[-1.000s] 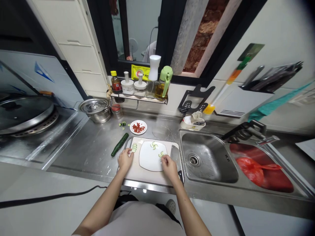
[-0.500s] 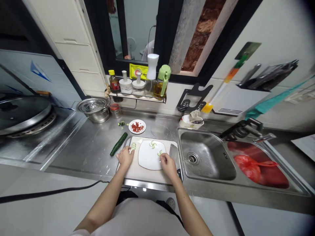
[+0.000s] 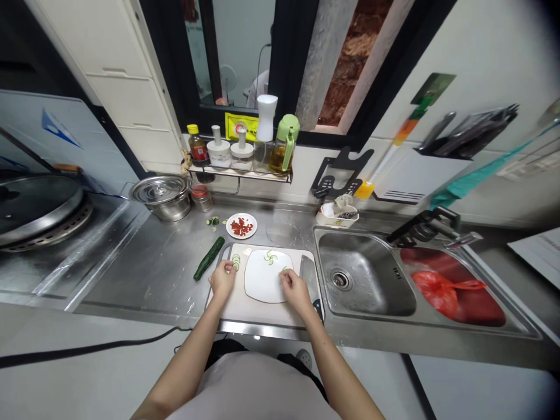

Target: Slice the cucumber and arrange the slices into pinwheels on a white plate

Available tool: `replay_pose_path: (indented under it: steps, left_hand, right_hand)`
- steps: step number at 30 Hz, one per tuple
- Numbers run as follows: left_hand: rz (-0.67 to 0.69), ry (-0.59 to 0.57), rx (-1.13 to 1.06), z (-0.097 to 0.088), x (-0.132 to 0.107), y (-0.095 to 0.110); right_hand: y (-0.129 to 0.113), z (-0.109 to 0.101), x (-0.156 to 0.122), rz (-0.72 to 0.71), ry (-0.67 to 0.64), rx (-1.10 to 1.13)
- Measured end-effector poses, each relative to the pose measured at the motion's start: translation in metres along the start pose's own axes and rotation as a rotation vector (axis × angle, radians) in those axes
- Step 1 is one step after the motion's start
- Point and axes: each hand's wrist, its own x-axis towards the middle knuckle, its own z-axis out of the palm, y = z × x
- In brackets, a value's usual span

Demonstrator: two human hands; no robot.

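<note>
A white square plate [image 3: 261, 279] lies on a pale cutting board [image 3: 262, 312] at the counter's front edge. A few cucumber slices [image 3: 270, 256] are arranged near the plate's far rim. My right hand [image 3: 292, 289] rests on the plate's right side, fingers pinched at a slice there. My left hand [image 3: 223, 276] is curled on the board beside a small stack of cucumber slices [image 3: 237, 262], fingertips touching them. A knife [image 3: 308, 279] lies flat on the board's right edge. A half cucumber [image 3: 209, 257] lies on the counter left of the board.
A small dish of chopped red chili [image 3: 241, 226] sits behind the board, with cucumber ends [image 3: 213, 221] beside it. A lidded steel pot [image 3: 161, 195], a condiment shelf [image 3: 238, 157] and a wok lid [image 3: 35, 207] stand left. A steel sink [image 3: 363, 280] and a red bag [image 3: 441, 291] lie right.
My right hand slid slightly left onto the plate and now covers the slices at its right edge. My left hand stays by the stack. The view shifted a little.
</note>
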Motion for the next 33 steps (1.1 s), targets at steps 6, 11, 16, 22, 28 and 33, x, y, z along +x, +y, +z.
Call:
replay_pose_path:
  steps: [6, 11, 16, 22, 28, 33]
  left_hand:
    - [0.005, -0.150, -0.573, 0.003, -0.003, 0.010]
    - [0.101, -0.229, -0.626, -0.003, -0.010, 0.037]
    - [0.154, -0.282, -0.595, -0.009, -0.010, 0.049]
    - [0.260, -0.386, -0.563, -0.013, -0.011, 0.052]
    - [0.244, -0.416, -0.635, -0.013, -0.016, 0.054]
    - [0.248, -0.417, -0.590, -0.010, -0.018, 0.055]
  right_hand:
    - [-0.024, 0.007, 0.009, -0.019, -0.042, 0.012]
    - [-0.051, 0.005, 0.022, -0.074, -0.072, 0.077]
    - [-0.061, 0.010, 0.035, -0.133, -0.116, 0.141]
    - [-0.062, 0.018, 0.040, -0.177, -0.187, 0.230]
    - [-0.063, 0.018, 0.039, -0.121, -0.142, 0.335]
    - [-0.062, 0.015, 0.037, -0.130, -0.107, 0.387]
